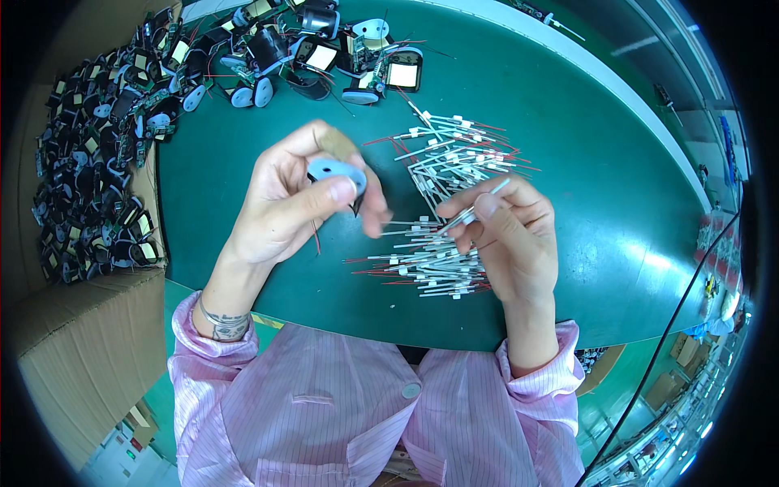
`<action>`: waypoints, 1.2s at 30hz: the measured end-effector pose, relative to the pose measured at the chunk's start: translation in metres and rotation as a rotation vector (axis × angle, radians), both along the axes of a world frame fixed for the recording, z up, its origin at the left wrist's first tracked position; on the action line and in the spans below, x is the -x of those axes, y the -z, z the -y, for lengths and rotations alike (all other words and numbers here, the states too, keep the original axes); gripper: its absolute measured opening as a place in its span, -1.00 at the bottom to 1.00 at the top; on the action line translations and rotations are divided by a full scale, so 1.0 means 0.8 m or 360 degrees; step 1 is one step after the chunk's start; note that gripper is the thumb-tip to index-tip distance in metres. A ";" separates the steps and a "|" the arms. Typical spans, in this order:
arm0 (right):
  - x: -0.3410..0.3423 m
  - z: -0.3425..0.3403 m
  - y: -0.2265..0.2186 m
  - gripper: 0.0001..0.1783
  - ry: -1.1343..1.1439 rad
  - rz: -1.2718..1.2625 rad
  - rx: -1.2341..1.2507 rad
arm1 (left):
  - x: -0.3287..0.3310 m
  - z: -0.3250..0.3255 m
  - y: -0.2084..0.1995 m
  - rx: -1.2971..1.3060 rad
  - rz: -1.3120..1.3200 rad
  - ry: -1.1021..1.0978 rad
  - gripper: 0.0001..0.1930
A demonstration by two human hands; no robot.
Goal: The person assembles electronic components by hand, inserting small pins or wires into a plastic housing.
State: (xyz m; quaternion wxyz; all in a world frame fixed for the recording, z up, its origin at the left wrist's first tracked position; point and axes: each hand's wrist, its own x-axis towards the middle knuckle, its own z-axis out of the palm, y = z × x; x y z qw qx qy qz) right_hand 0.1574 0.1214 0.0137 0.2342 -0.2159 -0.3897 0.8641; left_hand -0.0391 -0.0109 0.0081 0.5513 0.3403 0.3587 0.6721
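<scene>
My left hand [280, 203], above the middle left of the table, is closed round a small housing with a grey-blue oval end plate [334, 171]. The thumb presses on the plate, and the fingers hide most of the dark body. A thin red wire dangles below this hand. To the right, my right hand [519, 239] pinches a thin pale wire lead with a white connector [464, 217] between thumb and fingers. Heaps of similar leads [434, 264], with white connectors and red wire ends, lie under and beyond it. The two hands are apart.
Many black housings with grey-blue ends and circuit boards fill a cardboard box [97, 316] at the left. More black housings [312, 57] lie along the table's far left. A green tabletop [617, 211] has a pale far rim. A black cable [657, 345] crosses at the right.
</scene>
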 end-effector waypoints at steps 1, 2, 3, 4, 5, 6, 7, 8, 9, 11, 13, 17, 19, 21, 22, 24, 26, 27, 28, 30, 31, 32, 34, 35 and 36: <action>-0.001 0.002 0.004 -0.95 0.0058 0.0063 -0.0094 | -0.004 -0.002 -0.003 0.0086 0.0127 -0.0081 -0.85; 0.001 0.005 0.007 -0.95 0.0063 0.0060 -0.0088 | -0.008 -0.003 -0.006 0.0173 0.0251 -0.0165 -0.87; 0.002 0.008 0.011 -0.95 0.0141 0.0018 -0.0133 | -0.014 -0.002 -0.006 0.0242 0.0030 -0.0228 -0.91; 0.002 0.010 0.013 -0.95 0.0221 -0.0024 -0.0179 | -0.016 -0.002 -0.002 0.0247 0.0026 -0.0222 -0.91; 0.001 0.010 0.014 -0.95 0.0229 -0.0023 -0.0174 | -0.016 -0.003 0.003 0.0084 -0.0656 -0.0238 -0.90; 0.000 0.010 0.015 -0.96 0.0206 -0.0038 -0.0125 | -0.018 -0.005 0.005 -0.0090 -0.1335 -0.0245 -0.88; -0.001 0.011 0.016 -0.96 0.0183 -0.0052 -0.0076 | -0.031 -0.002 -0.004 0.0131 -0.1159 -0.0205 -0.83; -0.001 0.012 0.015 -0.96 0.0191 -0.0051 -0.0071 | -0.036 0.000 -0.007 0.0219 -0.1194 -0.0111 -0.78; 0.002 0.015 0.014 -0.96 0.0205 -0.0049 -0.0121 | -0.039 -0.001 -0.007 0.0192 -0.1261 -0.0098 -0.81; 0.003 0.018 0.013 -0.97 0.0218 -0.0048 -0.0168 | -0.042 -0.002 -0.005 0.0168 -0.1327 -0.0085 -0.84; 0.004 0.019 0.014 -0.97 0.0177 -0.0007 -0.0273 | -0.041 0.000 0.001 0.0184 -0.1123 -0.0038 -0.90; 0.004 0.023 0.012 -0.96 0.0166 0.0011 -0.0369 | -0.037 -0.003 -0.001 0.0174 -0.1095 0.0014 -0.95; 0.005 0.025 0.012 -0.94 0.0050 -0.0009 -0.0456 | -0.036 -0.003 0.001 0.0117 -0.1018 0.0019 -0.96; 0.004 0.024 0.007 -0.94 0.0019 0.0018 -0.0519 | -0.035 -0.003 -0.002 0.0148 -0.0978 0.0040 -0.97; 0.004 0.023 0.006 -0.93 -0.0008 0.0046 -0.0584 | -0.035 -0.003 -0.002 0.0175 -0.0939 0.0064 -0.97; 0.002 0.017 0.008 -0.93 -0.0045 -0.0005 -0.0561 | -0.034 -0.003 -0.003 0.0154 -0.0960 0.0098 -0.96; -0.001 0.010 0.008 -0.92 -0.0083 -0.0057 -0.0537 | -0.033 -0.003 -0.003 0.0133 -0.0981 0.0131 -0.96; -0.003 0.006 0.005 -0.91 -0.0001 -0.0035 -0.0462 | -0.031 -0.003 -0.002 0.0125 -0.0985 0.0131 -0.95; -0.005 0.003 0.004 -0.91 0.0081 -0.0012 -0.0386 | -0.030 -0.002 -0.002 0.0117 -0.0988 0.0131 -0.95; -0.004 0.000 0.005 -0.91 0.0040 -0.0066 -0.0336 | -0.030 -0.003 -0.001 0.0108 -0.0981 0.0102 -0.95; 0.000 0.004 -0.001 -0.90 0.0016 -0.0046 -0.0228 | -0.030 -0.003 0.000 0.0098 -0.0974 0.0074 -0.95; 0.004 0.008 -0.005 -0.88 -0.0007 -0.0025 -0.0120 | -0.030 -0.003 0.000 0.0098 -0.0974 0.0074 -0.95; 0.002 0.015 -0.002 -0.83 -0.0033 0.0075 -0.0155 | -0.031 -0.002 0.002 0.0061 -0.1019 0.0024 -0.94; 0.001 0.016 -0.001 -0.82 -0.0126 0.0157 -0.0341 | -0.032 -0.001 0.001 0.0063 -0.1018 0.0022 -0.94; 0.000 0.016 -0.001 -0.80 -0.0219 0.0238 -0.0528 | -0.032 -0.001 -0.001 0.0100 -0.1040 0.0033 -0.94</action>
